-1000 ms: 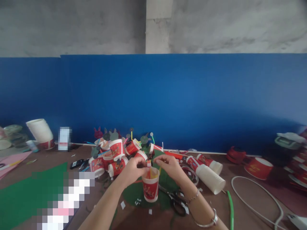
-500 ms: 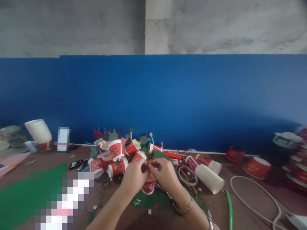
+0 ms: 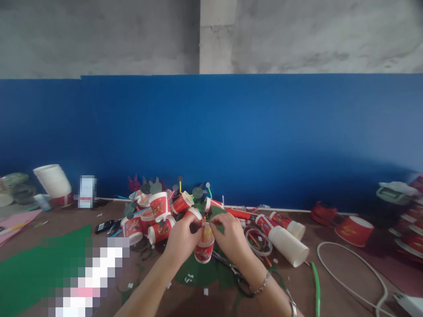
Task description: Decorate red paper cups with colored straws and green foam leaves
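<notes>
A red and white paper cup stands upright between my hands, with a thin orange strip rising at its rim. My left hand pinches at the strip from the left, its thumb and forefinger closed. On the other side, my right hand has its fingers pressed together by the cup's rim; what they hold, if anything, is too small to name. Under the cup lies dark green paper. Scissors rest beside my right wrist.
Several decorated cups are heaped behind my left hand. Stacked white cups lie to the right, near a coiled clear tube and a green tube. Green sheet lies at left.
My hands have drawn slightly apart at the fingertips, and more of the cup between them shows. The cup has shifted slightly up and left.
</notes>
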Motion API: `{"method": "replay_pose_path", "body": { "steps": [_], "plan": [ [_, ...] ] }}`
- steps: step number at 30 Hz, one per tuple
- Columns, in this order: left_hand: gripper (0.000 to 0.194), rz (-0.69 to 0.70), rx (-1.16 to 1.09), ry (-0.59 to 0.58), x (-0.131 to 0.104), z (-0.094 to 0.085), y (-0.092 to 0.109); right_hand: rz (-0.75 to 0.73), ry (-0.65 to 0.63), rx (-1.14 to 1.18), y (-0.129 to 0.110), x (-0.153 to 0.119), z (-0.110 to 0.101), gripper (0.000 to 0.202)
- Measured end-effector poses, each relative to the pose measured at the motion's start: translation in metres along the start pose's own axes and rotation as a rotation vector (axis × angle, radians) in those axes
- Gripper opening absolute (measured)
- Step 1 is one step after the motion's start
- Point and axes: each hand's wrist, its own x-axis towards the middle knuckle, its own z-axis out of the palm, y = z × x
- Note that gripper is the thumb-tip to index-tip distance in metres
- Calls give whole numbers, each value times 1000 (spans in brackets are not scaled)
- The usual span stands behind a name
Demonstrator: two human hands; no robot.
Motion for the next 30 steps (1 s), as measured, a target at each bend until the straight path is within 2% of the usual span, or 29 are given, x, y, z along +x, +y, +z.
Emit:
{"method": "replay_pose_path", "body": {
  "steps": [7,14,21,30],
  "plan": [
    [9,-14,286,69,-5,6,10,40,-25,-39,-6,-5,10,16],
    [11,43,424,62,-9,10,13,57,-34,-95,-5,-7,14,19],
    [10,59,478,49,-11,14,14,75,-4,-91,-7,-7,16,20],
    [10,17,432,29,-11,10,19,46,-7,-94,-6,-7,14,19]
  ]
}}
